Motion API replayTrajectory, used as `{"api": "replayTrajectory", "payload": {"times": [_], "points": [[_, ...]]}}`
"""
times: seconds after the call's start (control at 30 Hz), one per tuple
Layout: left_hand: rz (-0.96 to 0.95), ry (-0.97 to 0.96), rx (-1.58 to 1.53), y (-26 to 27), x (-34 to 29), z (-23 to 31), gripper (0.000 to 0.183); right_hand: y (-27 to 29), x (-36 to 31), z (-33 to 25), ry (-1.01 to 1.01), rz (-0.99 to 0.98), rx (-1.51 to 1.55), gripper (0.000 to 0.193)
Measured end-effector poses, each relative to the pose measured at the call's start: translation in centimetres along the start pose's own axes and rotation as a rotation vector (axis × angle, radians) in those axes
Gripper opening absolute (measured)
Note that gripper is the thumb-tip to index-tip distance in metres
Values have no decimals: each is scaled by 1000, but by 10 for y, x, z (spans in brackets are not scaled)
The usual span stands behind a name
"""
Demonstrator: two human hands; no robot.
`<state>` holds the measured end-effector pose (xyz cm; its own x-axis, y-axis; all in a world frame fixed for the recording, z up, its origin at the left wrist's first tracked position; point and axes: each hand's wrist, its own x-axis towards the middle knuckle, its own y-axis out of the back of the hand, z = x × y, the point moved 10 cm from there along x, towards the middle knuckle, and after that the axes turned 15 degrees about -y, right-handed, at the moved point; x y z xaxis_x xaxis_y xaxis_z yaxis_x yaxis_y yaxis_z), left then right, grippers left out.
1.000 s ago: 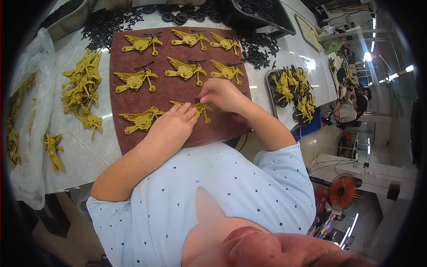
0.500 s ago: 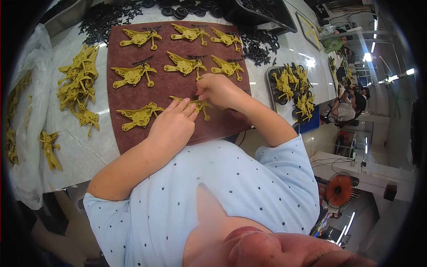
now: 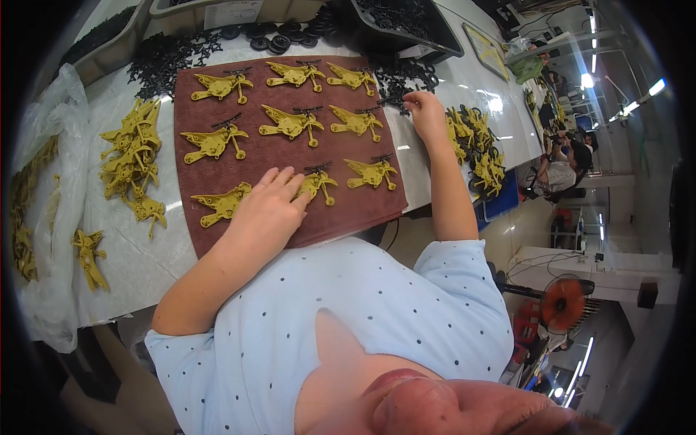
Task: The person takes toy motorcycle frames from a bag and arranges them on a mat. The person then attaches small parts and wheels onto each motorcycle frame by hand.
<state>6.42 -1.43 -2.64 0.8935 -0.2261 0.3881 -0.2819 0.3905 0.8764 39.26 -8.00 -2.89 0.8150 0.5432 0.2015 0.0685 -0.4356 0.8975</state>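
My left hand (image 3: 270, 210) lies with fingers stretched out in the front row, between a yellow plastic toy-like frame (image 3: 221, 204) and a second yellow frame (image 3: 317, 185), partly covering both. A small black bar-shaped piece (image 3: 317, 167) sits at the top of the second frame. My right hand (image 3: 429, 119) is off the cloth to the right, fingertips pinched at the near edge of a heap of small black parts (image 3: 406, 78). Whether a part is between those fingertips is too small to tell. Several more yellow frames with black pieces lie in rows on the maroon cloth (image 3: 250, 170).
Left of the cloth are a yellow frame pile (image 3: 130, 156) and a clear plastic bag (image 3: 61, 217). Black wheels (image 3: 281, 42) and a black bin (image 3: 409, 32) stand behind. To the right are yellow frames with black wheels (image 3: 475, 141). A person (image 3: 562, 168) sits farther off.
My right hand has left the front middle frame and moved right to the black parts. My left hand has slid slightly left and nearer me. A black piece now shows on that frame.
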Motion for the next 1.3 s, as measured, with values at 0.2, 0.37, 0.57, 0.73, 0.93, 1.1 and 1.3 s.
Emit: {"api": "replayTrajectory", "payload": {"times": [0.2,0.37,0.57,0.73,0.93,1.1,1.3], "points": [[60,142,24,42,-24,-9,29,-26,5,3,90,-5,-93,15],[116,290,55,58,-65,-20,29,-5,16,5,-29,-40,28,14],[155,325,84,57,-91,-22,25,-14,19,24,-379,-320,451,12],[180,364,86,60,-103,-25,26,-16,14,9,-419,-482,696,14],[153,354,37,56,-108,-20,28,-19,-22,-68,-298,-617,778,29],[150,336,-47,41,-108,-16,33,-42,-84,-173,186,-678,384,21],[165,340,-24,31,-111,-19,39,-87,-156,-266,436,-886,280,16]]}}
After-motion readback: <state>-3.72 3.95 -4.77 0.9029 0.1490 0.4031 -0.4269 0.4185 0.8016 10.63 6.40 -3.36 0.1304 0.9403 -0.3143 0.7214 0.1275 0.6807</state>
